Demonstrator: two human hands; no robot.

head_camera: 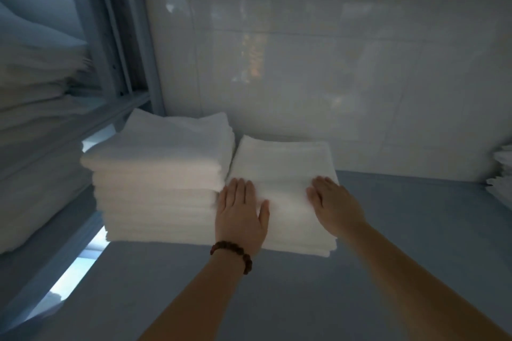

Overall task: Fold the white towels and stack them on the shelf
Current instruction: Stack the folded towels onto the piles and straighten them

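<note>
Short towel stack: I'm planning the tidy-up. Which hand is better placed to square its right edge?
Right, probably. The right hand lies flat on the short stack near its right edge, with bare shelf beside it. The left hand lies on the left edge, against the taller stack.

The one view comes from a wide-angle camera on the person's head, looking forward and down into a shelf bay at arm's reach. It faces the glossy white back panel (304,63), which fills 12 o'clock. The flat grey-blue shelf board (415,235) spreads across the lower frame. The left hand (241,213) and right hand (335,207) reach in from 6 o'clock to the centre. The grey metal upright (119,50) leans in at 10 o'clock.
</note>
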